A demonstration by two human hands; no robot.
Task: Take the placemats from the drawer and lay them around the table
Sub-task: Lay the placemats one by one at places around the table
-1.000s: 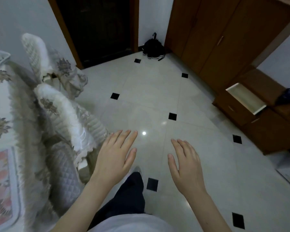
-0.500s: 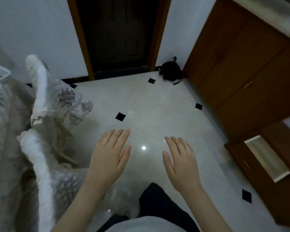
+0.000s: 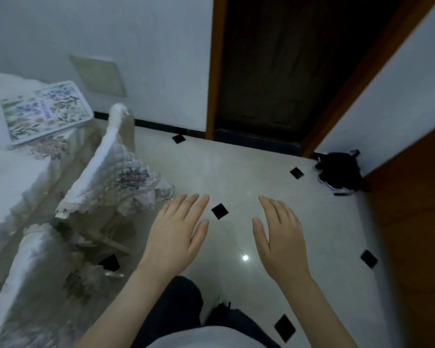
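A floral placemat (image 3: 47, 113) lies flat on the table (image 3: 13, 177) at the far left, near the wall; the table is covered by a white cloth. My left hand (image 3: 176, 234) and my right hand (image 3: 280, 241) hover palm down over the floor, fingers straight, holding nothing. Both are well to the right of the table. The drawer is out of view.
Two chairs with white quilted floral covers (image 3: 113, 182) (image 3: 38, 280) stand between me and the table. A dark doorway (image 3: 281, 71) is ahead, black shoes (image 3: 339, 172) lie by the wall, and a wooden cabinet (image 3: 412, 209) runs along the right. The pale tiled floor has black diamond insets.
My view has swung left and up: the open drawer left the frame, and the table with its placemat came in. My hands stayed flat with nothing in them.
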